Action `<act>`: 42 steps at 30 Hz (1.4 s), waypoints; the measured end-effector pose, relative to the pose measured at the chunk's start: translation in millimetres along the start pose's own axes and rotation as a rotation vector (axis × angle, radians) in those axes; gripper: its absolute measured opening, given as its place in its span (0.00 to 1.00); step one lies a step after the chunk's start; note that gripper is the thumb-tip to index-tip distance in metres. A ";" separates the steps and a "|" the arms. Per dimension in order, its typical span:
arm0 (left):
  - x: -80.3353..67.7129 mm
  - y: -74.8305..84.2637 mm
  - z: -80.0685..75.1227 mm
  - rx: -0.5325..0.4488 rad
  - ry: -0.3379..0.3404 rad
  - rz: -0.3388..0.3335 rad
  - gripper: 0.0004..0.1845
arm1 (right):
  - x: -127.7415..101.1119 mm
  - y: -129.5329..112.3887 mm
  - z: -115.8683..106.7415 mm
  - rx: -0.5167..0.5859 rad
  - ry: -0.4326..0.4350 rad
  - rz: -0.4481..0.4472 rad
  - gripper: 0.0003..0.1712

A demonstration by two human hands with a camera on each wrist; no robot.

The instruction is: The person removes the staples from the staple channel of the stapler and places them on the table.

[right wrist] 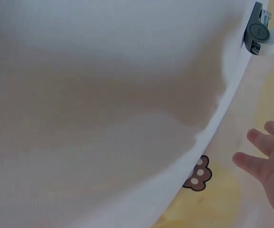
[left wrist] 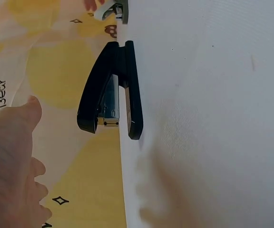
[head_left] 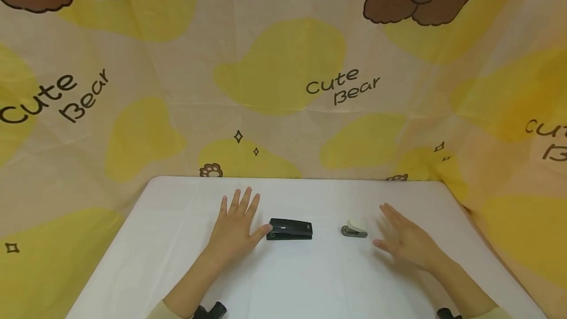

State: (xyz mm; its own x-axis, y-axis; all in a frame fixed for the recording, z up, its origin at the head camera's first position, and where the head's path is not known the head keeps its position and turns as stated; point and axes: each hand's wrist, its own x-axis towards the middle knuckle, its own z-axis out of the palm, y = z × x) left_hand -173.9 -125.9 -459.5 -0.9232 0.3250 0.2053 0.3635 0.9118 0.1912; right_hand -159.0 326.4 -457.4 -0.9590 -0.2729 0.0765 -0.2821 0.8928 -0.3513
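Note:
A black stapler point(head_left: 290, 230) lies on the white tabletop. My left hand point(head_left: 236, 228) is just left of it, fingers spread and straight, its thumb tip overlapping the stapler's near end in the head view. Seen from the left wrist, the stapler point(left wrist: 109, 90) stands on its base with the jaw gaping and the thumb point(left wrist: 20, 114) apart from it. Further right sits a small stapler point(head_left: 354, 230) with a grey body and a raised whitish lever. To its right my right hand point(head_left: 409, 240) hovers above the table, fingers extended, holding nothing. The right wrist view shows the small stapler point(right wrist: 258, 33) beyond the fingers.
The white tabletop point(head_left: 301, 279) has rounded far corners. Behind it and along both sides hangs a beige and yellow cloth point(head_left: 274, 73) printed with bears and lettering. Dark wrist devices point(head_left: 211, 310) show at the bottom edge.

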 end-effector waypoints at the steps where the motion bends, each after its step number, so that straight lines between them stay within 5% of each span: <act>1: 0.2 1.3 0.6 -0.002 -0.001 0.002 0.48 | 0.3 -0.4 0.7 0.005 -0.007 0.005 0.57; 19: 11.9 33.7 9.2 -0.082 0.013 0.082 0.47 | 5.6 -13.5 3.7 0.075 -0.042 0.006 0.54; 42: 41.1 87.7 26.4 -0.152 -0.062 0.170 0.44 | 16.5 -13.5 13.7 0.277 -0.101 0.032 0.44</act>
State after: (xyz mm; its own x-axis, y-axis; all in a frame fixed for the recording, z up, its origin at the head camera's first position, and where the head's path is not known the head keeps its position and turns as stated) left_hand -183.2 -26.0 -459.6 -0.8514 0.4897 0.1879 0.5245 0.7961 0.3020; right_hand -170.6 304.9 -464.2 -0.9557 -0.2930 -0.0271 -0.2202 0.7735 -0.5942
